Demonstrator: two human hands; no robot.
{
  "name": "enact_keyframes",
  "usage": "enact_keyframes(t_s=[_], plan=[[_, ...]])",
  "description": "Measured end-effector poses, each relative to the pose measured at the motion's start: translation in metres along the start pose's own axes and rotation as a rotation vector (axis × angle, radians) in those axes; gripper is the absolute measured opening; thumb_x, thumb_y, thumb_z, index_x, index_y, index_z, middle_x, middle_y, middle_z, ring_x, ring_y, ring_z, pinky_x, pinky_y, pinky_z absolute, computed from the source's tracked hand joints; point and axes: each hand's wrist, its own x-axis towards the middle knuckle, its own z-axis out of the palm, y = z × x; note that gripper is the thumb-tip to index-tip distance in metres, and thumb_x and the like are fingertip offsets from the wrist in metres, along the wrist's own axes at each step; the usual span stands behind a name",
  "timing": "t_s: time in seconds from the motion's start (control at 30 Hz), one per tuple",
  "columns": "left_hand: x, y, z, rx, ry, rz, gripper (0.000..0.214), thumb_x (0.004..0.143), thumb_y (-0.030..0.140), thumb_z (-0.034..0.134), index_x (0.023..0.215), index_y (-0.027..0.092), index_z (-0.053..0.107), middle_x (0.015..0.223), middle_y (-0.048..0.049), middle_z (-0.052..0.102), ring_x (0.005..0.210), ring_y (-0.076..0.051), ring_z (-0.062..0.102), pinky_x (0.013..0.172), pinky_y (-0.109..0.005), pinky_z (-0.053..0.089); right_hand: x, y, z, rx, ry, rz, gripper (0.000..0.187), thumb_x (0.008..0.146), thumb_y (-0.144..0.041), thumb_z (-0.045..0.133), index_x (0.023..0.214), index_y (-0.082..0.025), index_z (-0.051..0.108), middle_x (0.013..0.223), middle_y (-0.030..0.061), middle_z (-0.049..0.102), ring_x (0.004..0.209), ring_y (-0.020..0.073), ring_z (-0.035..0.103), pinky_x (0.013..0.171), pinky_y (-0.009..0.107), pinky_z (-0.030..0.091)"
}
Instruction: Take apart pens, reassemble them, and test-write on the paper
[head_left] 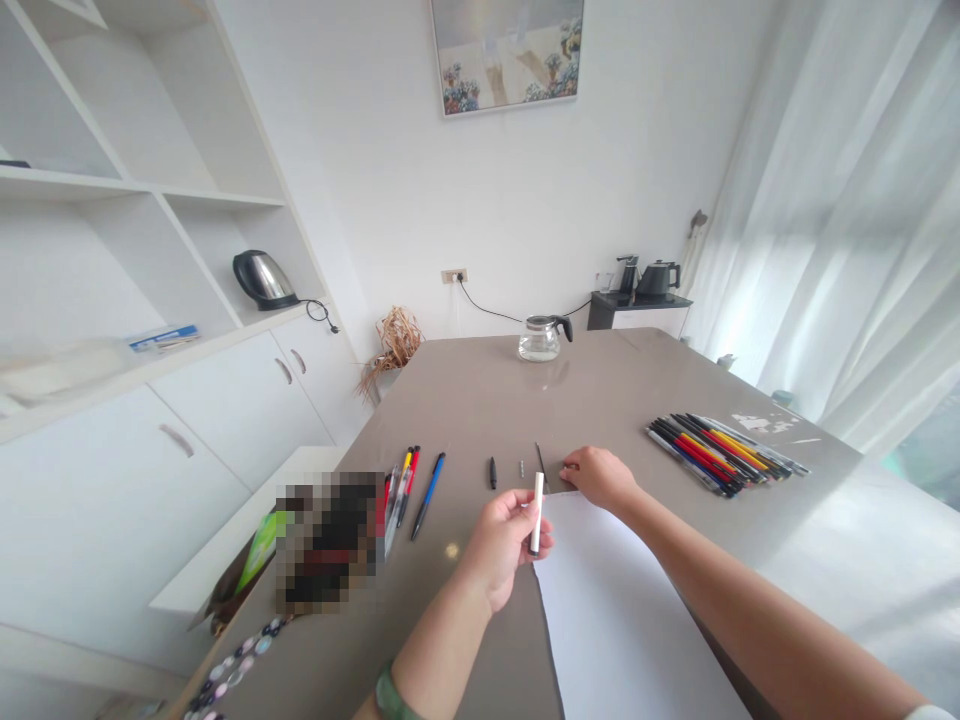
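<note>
My left hand [501, 545] is closed around a white pen barrel [537, 512], holding it upright above the grey table [480, 400]. My right hand [598, 475] rests with curled fingers at the far edge of a white sheet of paper [615, 610], close to a thin dark pen refill [541, 461]. What its fingertips hold is hidden. A small spring [521, 467] and a black pen tip piece [493, 472] lie on the table just left of the refill.
A few pens, among them a blue pen [428, 494], lie to the left beside a blurred patch. A row of several coloured pens [720, 450] lies to the right. A glass pot [541, 338] stands far back. A bead string [232, 660] lies near left.
</note>
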Motion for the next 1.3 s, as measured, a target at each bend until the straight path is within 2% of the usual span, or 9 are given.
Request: enact_keyframes(t_s=[0.17,0.3,0.37,0.47,0.53,0.7,0.8,1.1,1.3], plan=[[0.0,0.0,0.001,0.002,0.004,0.002,0.029,0.069,0.037,0.057,0.087,0.016,0.052,0.065,-0.0019,0.054,0.055,-0.011,0.053,0.056,-0.025,0.041,0.0,-0.001,-0.007,0.103,0.029,-0.026,0.022,0.067,-0.032,0.053,0.051,-0.018,0.057,0.051,0.0011,0.051,0.051,0.012,0.045,0.047,0.022,0.026],[-0.001,0.003,0.002,0.053,0.007,-0.007,0.031,0.068,0.04,0.058,0.087,0.016,0.054,0.065,-0.0018,0.054,0.051,-0.009,0.05,0.051,-0.023,0.039,-0.015,-0.008,-0.018,0.219,0.054,-0.045,0.039,0.077,-0.045,0.036,0.062,-0.017,0.058,0.054,0.0002,0.051,0.047,0.0098,0.04,0.044,0.022,0.028],[-0.003,0.004,0.003,0.098,-0.021,-0.014,0.032,0.067,0.042,0.058,0.085,0.015,0.056,0.065,-0.0015,0.054,0.047,-0.008,0.048,0.048,-0.022,0.037,-0.03,-0.014,-0.022,0.387,-0.007,-0.109,0.042,0.077,-0.049,0.033,0.067,-0.016,0.057,0.057,-0.0001,0.051,0.046,0.0086,0.039,0.043,0.021,0.029],[-0.005,0.004,0.005,0.133,-0.076,-0.029,0.034,0.067,0.044,0.058,0.083,0.014,0.059,0.063,-0.0016,0.054,0.045,-0.007,0.045,0.046,-0.021,0.036,-0.053,-0.022,-0.022,0.672,-0.217,-0.199,0.034,0.074,-0.048,0.044,0.068,-0.016,0.055,0.06,-0.0004,0.05,0.048,0.0082,0.04,0.043,0.02,0.031],[-0.004,0.003,0.006,0.093,-0.067,-0.031,0.041,0.069,0.049,0.053,0.088,0.013,0.058,0.064,-0.0029,0.055,0.045,-0.007,0.047,0.047,-0.021,0.036,-0.061,-0.021,-0.018,0.861,-0.274,-0.14,0.028,0.072,-0.044,0.049,0.066,-0.016,0.054,0.055,-0.002,0.045,0.046,0.0075,0.037,0.042,0.02,0.03],[0.001,0.002,0.004,-0.063,0.067,-0.007,0.055,0.073,0.057,0.04,0.098,0.01,0.053,0.063,-0.0058,0.058,0.047,-0.01,0.05,0.045,-0.022,0.038,-0.057,-0.003,-0.011,1.654,-0.212,0.142,0.007,0.072,-0.023,0.053,0.072,-0.017,0.051,0.06,-0.002,0.041,0.047,0.0061,0.033,0.04,0.018,0.031],[0.004,0.001,0.002,-0.064,0.071,0.006,0.052,0.074,0.055,0.041,0.095,0.009,0.053,0.062,-0.0053,0.057,0.047,-0.01,0.051,0.045,-0.021,0.038,-0.053,0.003,-0.01,1.887,-0.273,0.254,0.005,0.071,-0.015,0.052,0.067,-0.017,0.049,0.061,-0.0013,0.041,0.047,0.0057,0.032,0.039,0.016,0.032],[0.0,0.001,0.007,-0.018,0.017,0.147,0.04,0.074,0.043,0.05,0.101,0.014,0.053,0.067,-0.0033,0.056,0.053,-0.009,0.051,0.052,-0.023,0.041,-0.062,-0.006,-0.007,1.764,-0.34,0.262,0.004,0.07,-0.02,0.055,0.07,-0.016,0.052,0.058,-0.0021,0.043,0.045,0.0053,0.031,0.037,0.017,0.026],[0.0,0.003,0.009,0.077,0.146,0.312,0.034,0.065,0.03,0.064,0.095,0.016,0.058,0.072,-0.0012,0.057,0.059,-0.01,0.054,0.06,-0.025,0.044,-0.064,-0.008,-0.005,1.674,-0.305,0.183,0.01,0.067,-0.023,0.059,0.071,-0.016,0.055,0.056,-0.0032,0.045,0.046,0.0049,0.034,0.039,0.019,0.024]])
